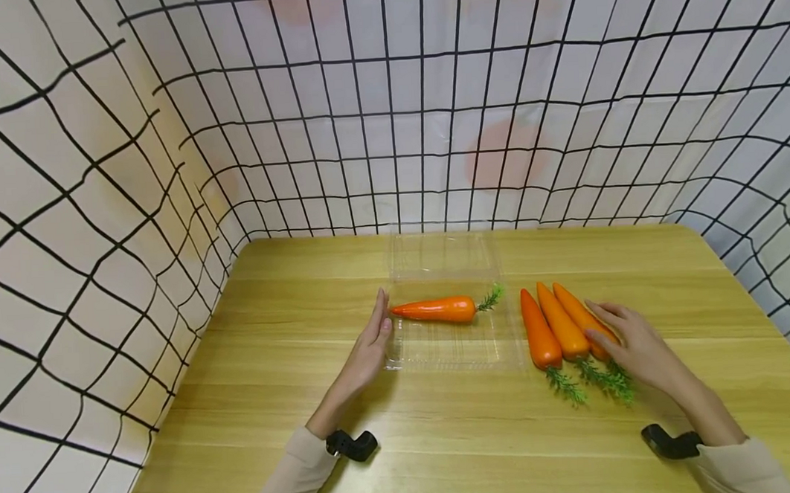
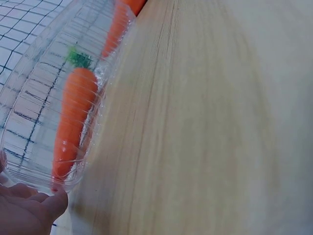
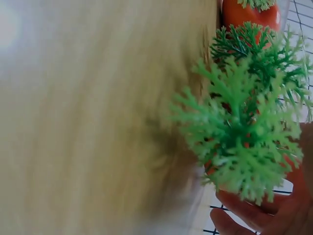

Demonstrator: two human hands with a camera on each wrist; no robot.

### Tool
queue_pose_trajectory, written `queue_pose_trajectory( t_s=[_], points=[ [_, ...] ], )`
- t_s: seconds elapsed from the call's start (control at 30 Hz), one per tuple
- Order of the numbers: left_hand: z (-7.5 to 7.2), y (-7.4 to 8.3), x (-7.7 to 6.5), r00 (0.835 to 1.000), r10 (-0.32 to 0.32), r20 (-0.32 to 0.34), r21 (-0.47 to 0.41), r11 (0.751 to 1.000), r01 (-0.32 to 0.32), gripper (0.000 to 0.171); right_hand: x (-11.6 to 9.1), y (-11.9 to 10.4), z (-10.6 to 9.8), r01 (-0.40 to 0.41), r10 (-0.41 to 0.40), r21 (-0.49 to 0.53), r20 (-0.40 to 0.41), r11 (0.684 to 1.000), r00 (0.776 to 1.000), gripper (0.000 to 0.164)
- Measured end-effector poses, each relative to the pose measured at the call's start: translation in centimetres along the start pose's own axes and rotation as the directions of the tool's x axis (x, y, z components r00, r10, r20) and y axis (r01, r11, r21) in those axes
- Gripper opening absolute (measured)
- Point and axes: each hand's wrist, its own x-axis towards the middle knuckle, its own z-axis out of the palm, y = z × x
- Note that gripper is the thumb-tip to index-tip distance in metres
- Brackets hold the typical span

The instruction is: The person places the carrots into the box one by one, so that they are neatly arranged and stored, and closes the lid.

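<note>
A clear plastic clamshell box lies on the table with its lid folded back, and one orange carrot with a green top rests inside. My left hand touches the box's left end, fingers held straight. In the left wrist view its fingertips meet the box near the carrot's tip. Three more carrots lie side by side right of the box: a left one, a middle one and a right one. My right hand is at the right carrot, fingers loosely spread; leafy greens partly hide them in the right wrist view.
The wooden table carries everything. Black wire grid over white sheeting stands behind the table and along both sides. The raised transparent lid lies toward the back, close to the grid.
</note>
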Motion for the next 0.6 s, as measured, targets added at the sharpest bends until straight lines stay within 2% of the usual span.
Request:
queue_pose_trajectory(
  t_s=[0.6],
  points=[
    [0.07, 0.12, -0.17, 1.000, -0.005, -0.024, 0.006, 1.000, 0.006, 0.058, -0.19, -0.53, 0.02, -0.025, 0.023, -0.048, -0.028, 0.999, 0.999, 0.046]
  ],
)
